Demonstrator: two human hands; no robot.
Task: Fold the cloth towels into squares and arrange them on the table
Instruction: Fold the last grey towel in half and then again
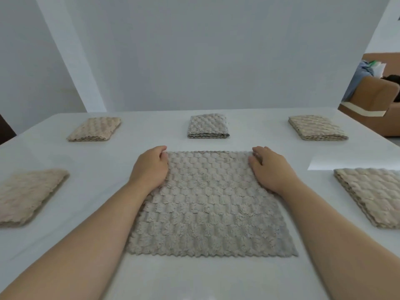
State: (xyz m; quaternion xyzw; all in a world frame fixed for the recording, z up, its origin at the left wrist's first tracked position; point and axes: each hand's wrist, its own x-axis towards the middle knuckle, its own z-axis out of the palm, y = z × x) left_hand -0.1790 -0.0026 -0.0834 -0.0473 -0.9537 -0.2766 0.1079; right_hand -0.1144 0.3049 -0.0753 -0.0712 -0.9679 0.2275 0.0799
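- a grey flat towel (212, 204) lay spread in a single layer in the middle of the white table (194, 278), its near zigzag edge towards the person.
- the left hand (149, 167) sat at the flat towel's far left corner, its fingers (163, 155) curled in around that corner and grasping it.
- the right hand (270, 169) sat at the flat towel's far right corner, its fingers (258, 153) bent over the edge and the thumb lying on the cloth; whether it actually gripped the corner could not be told.
- both bare forearms ran along the flat towel's two side edges, partly covering them.
- beyond the flat towel, straight ahead, lay a grey folded towel (207, 126), well apart from it.
- beyond and to the left of the flat towel lay a beige folded towel (94, 129).
- beyond and to the right of the flat towel lay a third folded towel (317, 127), also beige.
- level with the flat towel on its left lay a left folded towel (28, 195), blurred at the frame edge.
- level with the flat towel on its right lay a right folded towel (372, 193).
- none of the five folded pieces touched the flat towel or each other.
- far off to the right behind the flat towel stood a brown sofa (372, 92) with some clothes heaped on it.
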